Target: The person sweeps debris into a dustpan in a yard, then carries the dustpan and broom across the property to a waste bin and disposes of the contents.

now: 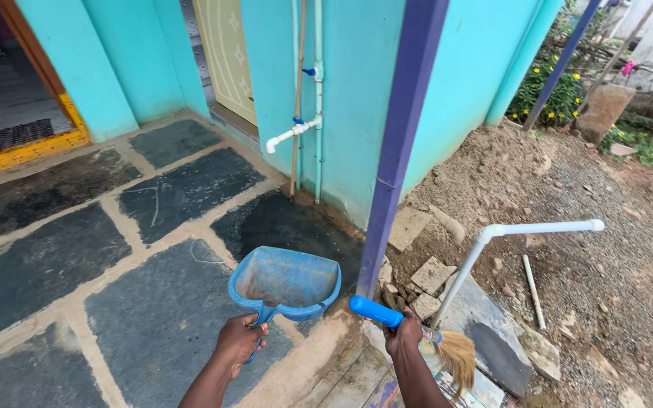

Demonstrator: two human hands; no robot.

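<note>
Both forearms enter from the bottom edge of the frame, over the lip of the paved porch floor (pixel 54 264).

Left hand (pixel 237 341): fingers wrapped tight round the handle of a blue plastic dustpan (pixel 286 281). Pan held clear of the ground, tilted, mouth facing up and away from the person. Thin film of grey dust on the inside; no heap visible.

Right hand (pixel 404 335): closed fist round a short hand broom with a blue plastic grip and tan straw bristles (pixel 417 332). Grip end points toward the dustpan; bristles hang down and outward past the porch edge, over the flat stones (pixel 432 276) below.

Handling note, as judgement: pan lip wants to lie flat on the slab before any sweeping, else grit slides under it. Short strokes toward the pan, bristles low. Here the broom is held reversed relative to the pan, so the wrist would need turning first.

Surroundings: dark slate slabs with sandy mortar joints, some damp-looking. Purple post (pixel 398 151) rises just beyond the pan at the porch edge. Turquoise wall (pixel 357 91) behind, white pipes with blue taps (pixel 315 98) running down it. Bent white pipe (pixel 523 228) stands over the bare gravel and dirt to the right. Open doorway with yellow threshold (pixel 24 151) at far left.
</note>
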